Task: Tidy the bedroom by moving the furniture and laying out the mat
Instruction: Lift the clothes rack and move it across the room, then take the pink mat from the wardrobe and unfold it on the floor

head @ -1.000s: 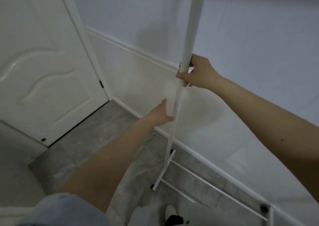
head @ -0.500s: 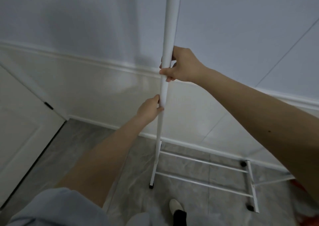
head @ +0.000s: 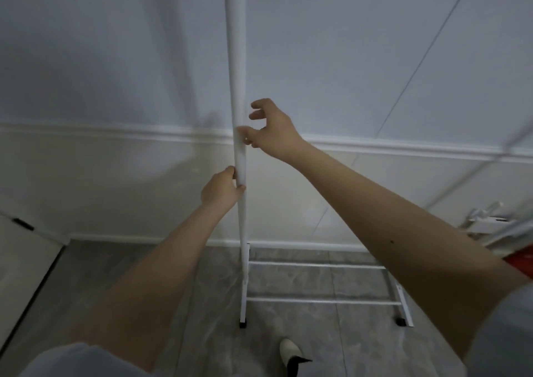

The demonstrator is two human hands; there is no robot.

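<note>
Change: half a second ago the right hand (head: pixel 275 130) was wrapped round the white pole (head: pixel 237 88); now its fingers have come off and spread, only the thumb tip touching the pole's right side. The left hand (head: pixel 220 189) has kept its grip lower down. The view has swung a little rightwards, so the rack's base (head: pixel 317 283) sits more squarely in the lower middle of the frame and the door (head: pixel 20 261) is only a sliver at the lower left.
Left hand grip: fingers and thumb curled round the pole, just below centre frame.
Right hand grip: loosened, fingers apart and hooked in the air, holding nothing.
Writing: none that can be read anywhere.
Pole axis: long axis upright, running from the top edge of the frame down to the base, leaning very slightly.
Rack position: stands on the grey floor (head: pixel 115 275) close to the white wall (head: pixel 115 74); its two base rails run left to right across the lower middle, black feet at the near ends.
Lower right edge: something red (head: pixel 519 261) and white bars, blurred.
Bottom centre: a foot (head: pixel 291 355) in a pale slipper.
</note>
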